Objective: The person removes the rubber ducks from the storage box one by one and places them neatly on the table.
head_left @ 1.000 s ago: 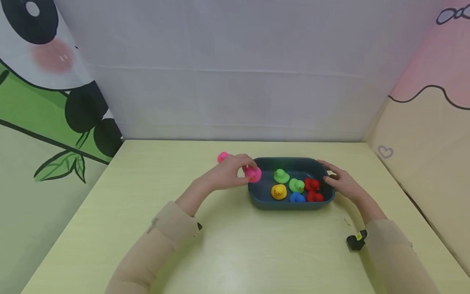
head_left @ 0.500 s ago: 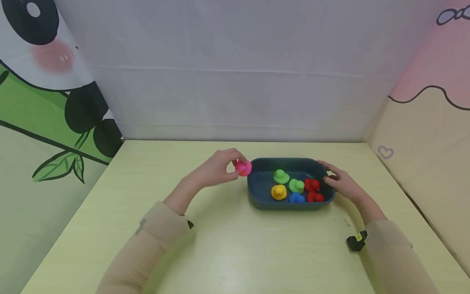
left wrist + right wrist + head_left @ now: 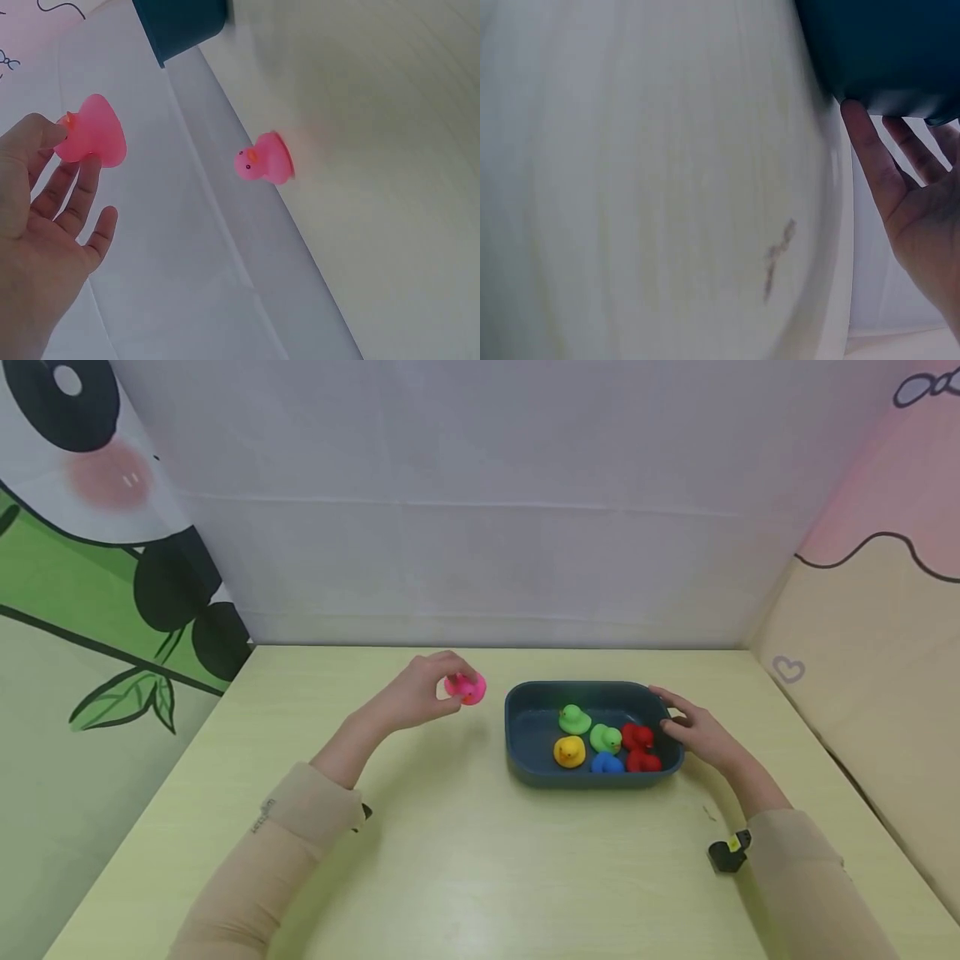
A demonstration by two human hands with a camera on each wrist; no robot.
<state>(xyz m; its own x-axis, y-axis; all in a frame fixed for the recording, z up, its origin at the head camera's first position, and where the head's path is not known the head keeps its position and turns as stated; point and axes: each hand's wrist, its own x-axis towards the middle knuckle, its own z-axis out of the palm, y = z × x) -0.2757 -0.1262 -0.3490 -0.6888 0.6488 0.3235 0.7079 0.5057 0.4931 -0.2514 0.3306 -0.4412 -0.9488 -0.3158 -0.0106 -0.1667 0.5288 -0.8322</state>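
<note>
My left hand (image 3: pixel 420 692) pinches a pink rubber duck (image 3: pixel 471 690) between thumb and fingertips, in the air left of a dark blue bin (image 3: pixel 517 768). A second pink rubber duck (image 3: pixel 266 159) sits on the table in the left wrist view; in the head view the left hand and held duck mostly cover its place. At the bin's right end, my right hand (image 3: pixel 697 731) holds the rim, thumb over the edge and fingers (image 3: pixel 874 154) against the outer wall. Inside the bin lie green ducks (image 3: pixel 575 720), a yellow duck (image 3: pixel 570 752), a blue duck (image 3: pixel 607 763) and red ducks (image 3: pixel 643 762).
The pale wooden table (image 3: pixel 480 860) ends at a white cloth backdrop (image 3: pixel 480 560) behind the bin. Printed panels (image 3: pixel 885 693) rise on both sides. A small black device (image 3: pixel 727 853) is at the right sleeve's cuff.
My left hand has drawn back leftward and away from the bin's left rim, carrying the pink rubber duck. The right hand and the bin have stayed in place.
</note>
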